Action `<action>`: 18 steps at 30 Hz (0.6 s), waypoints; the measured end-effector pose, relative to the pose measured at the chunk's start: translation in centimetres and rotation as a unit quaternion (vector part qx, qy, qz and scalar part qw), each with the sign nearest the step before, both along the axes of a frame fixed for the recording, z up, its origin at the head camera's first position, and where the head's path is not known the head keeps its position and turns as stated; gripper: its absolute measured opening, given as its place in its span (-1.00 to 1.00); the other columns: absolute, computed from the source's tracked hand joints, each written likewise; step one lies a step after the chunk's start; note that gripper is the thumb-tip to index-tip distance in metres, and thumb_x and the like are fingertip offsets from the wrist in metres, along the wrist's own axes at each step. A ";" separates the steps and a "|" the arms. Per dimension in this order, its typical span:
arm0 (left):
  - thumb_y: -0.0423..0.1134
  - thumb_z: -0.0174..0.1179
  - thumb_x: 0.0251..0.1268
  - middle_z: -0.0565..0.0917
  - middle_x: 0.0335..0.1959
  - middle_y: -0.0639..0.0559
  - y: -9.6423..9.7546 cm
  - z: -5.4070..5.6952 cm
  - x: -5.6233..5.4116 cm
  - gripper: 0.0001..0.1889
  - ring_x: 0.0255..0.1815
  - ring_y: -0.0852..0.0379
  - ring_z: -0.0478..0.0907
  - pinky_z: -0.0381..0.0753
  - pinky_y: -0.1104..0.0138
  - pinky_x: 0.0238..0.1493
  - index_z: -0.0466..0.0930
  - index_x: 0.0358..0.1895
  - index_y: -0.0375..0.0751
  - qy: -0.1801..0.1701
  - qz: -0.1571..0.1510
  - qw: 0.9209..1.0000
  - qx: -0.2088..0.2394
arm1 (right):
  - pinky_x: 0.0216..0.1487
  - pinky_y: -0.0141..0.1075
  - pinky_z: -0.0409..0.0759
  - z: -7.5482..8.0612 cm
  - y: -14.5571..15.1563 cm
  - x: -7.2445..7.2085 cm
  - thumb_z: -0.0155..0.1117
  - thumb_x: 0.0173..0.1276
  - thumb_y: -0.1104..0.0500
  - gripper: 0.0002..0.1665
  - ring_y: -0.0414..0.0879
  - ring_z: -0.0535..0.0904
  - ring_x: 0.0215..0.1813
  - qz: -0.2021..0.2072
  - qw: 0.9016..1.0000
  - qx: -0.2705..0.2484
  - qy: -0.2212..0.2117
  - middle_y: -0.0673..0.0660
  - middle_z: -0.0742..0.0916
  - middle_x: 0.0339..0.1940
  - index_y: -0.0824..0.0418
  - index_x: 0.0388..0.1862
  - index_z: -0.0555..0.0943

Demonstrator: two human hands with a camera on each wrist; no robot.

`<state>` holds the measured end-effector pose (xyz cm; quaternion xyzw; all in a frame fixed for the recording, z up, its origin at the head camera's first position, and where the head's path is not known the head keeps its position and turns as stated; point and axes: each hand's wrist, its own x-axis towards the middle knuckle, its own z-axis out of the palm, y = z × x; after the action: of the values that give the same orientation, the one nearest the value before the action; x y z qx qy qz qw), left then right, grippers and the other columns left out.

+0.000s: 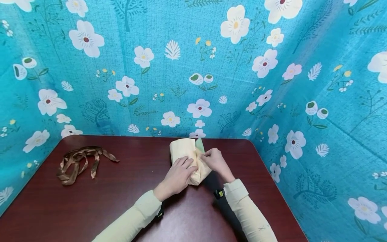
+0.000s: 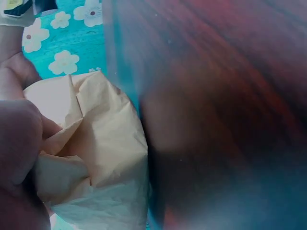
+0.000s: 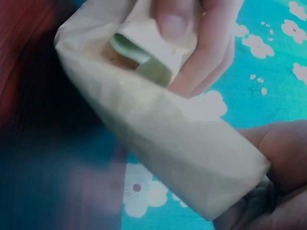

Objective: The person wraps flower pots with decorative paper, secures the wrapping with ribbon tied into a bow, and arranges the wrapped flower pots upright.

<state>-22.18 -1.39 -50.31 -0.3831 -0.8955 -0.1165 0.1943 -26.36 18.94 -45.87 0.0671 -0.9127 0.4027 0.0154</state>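
Note:
A parcel in creased cream paper (image 1: pixel 184 147) lies near the far edge of the table, its near end folded and crumpled. My left hand (image 1: pixel 179 174) rests over the parcel and grips it, its thumb on the folds. The thumb (image 3: pixel 172 25) presses beside a curled pale green paper edge (image 3: pixel 127 49) in the right wrist view. My right hand (image 1: pixel 215 160) pinches the paper's right side. From the right wrist, a long cream flap (image 3: pixel 177 148) runs to the pinching right hand (image 3: pixel 292 167). In the left wrist view, the parcel's crumpled side (image 2: pixel 112 129) shows next to the left hand (image 2: pixel 19 143).
A loosely coiled brown satin ribbon (image 1: pixel 75 163) lies on the left of the dark red-brown table (image 1: pixel 121 201). Blue flowered cloth (image 1: pixel 169 84) hangs behind the table and along its sides.

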 end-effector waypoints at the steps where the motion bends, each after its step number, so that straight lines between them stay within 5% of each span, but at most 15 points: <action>1: -0.26 0.12 0.44 0.57 0.19 -0.04 0.0 -0.1 0.0 -0.72 0.32 -0.11 0.39 0.33 0.05 0.39 0.68 0.11 0.00 0.000 0.001 1.000 0.006 | -0.65 -0.38 0.13 0.2 -0.1 0.1 0.33 0.41 0.18 -0.40 -0.25 0.13 -0.74 0.010 1.000 0.005 -0.002 -0.14 0.25 -0.84 0.13 -0.86 0.43; 11: -0.33 0.32 0.26 0.69 0.18 -0.14 -0.3 0.1 -0.2 -0.62 0.38 -0.10 0.47 0.28 0.09 0.49 0.67 0.14 -0.33 -0.061 -0.012 0.992 0.109 | -0.57 -0.36 0.17 1.3 1.0 1.3 0.20 0.55 -0.02 -0.46 -0.22 0.14 -0.66 0.149 0.986 0.001 -0.070 -0.10 0.27 -0.74 0.19 -0.65 0.52; 18: -0.32 0.33 0.30 0.62 0.27 -0.22 -0.4 -0.1 -0.1 -0.63 0.42 -0.18 0.43 0.29 0.10 0.50 0.66 0.15 -0.34 -0.071 -0.011 0.988 0.139 | -0.37 -0.33 0.57 1.7 1.7 2.3 0.29 0.43 0.20 -0.79 -0.22 0.59 -0.43 0.177 0.980 0.004 -0.094 0.08 0.77 -0.38 0.35 -0.13 0.72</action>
<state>-22.29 -1.76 -50.41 -0.3532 -0.8779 -0.2687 0.1800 -24.10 20.65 -44.21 0.1899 -0.8852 0.4000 -0.1424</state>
